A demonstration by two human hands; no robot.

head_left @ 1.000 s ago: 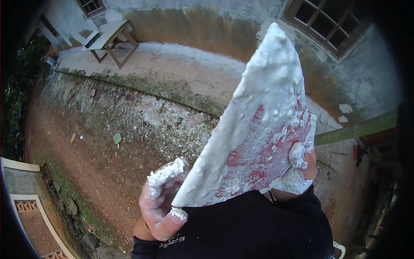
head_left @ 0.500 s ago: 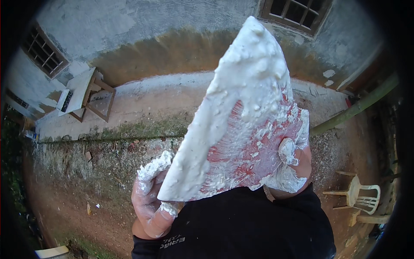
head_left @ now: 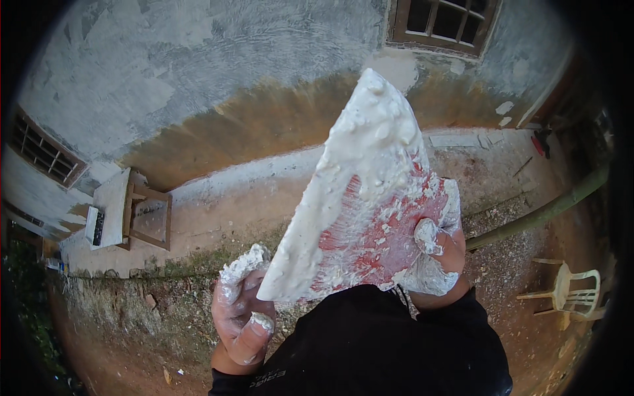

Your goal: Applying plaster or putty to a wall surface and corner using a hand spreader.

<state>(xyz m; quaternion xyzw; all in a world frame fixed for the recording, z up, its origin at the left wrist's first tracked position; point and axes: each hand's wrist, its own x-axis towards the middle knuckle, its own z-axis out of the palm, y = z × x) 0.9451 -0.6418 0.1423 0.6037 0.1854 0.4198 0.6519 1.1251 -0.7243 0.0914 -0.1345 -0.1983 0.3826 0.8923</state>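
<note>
A flat red wedge-shaped plate (head_left: 370, 198) stands tilted in front of my chest. Thick, lumpy white paste coats its upper part and left edge, and the red shows through in streaks lower down. My right hand (head_left: 439, 254) grips it at the lower right, thumb pressed on the coated face; the other fingers are hidden behind. By the plate's lower left corner, my left hand (head_left: 241, 310) is bent with thumb and fingers apart, holding nothing that I can see. White paste clings to the fingers of both hands.
Ahead runs a patchy grey wall (head_left: 218, 72) with a barred window (head_left: 449, 20). A wooden table (head_left: 112, 204) stands at the far left. To the right are a pale plastic chair (head_left: 571, 290) and a slanting green pole (head_left: 541, 208). A mossy ledge edge (head_left: 191, 264) crosses the ground.
My view has tilted and shifted, so the wall and table sit differently. The coated plate appears slightly lower and smaller, still in my right hand. My left hand stays beside its lower corner.
</note>
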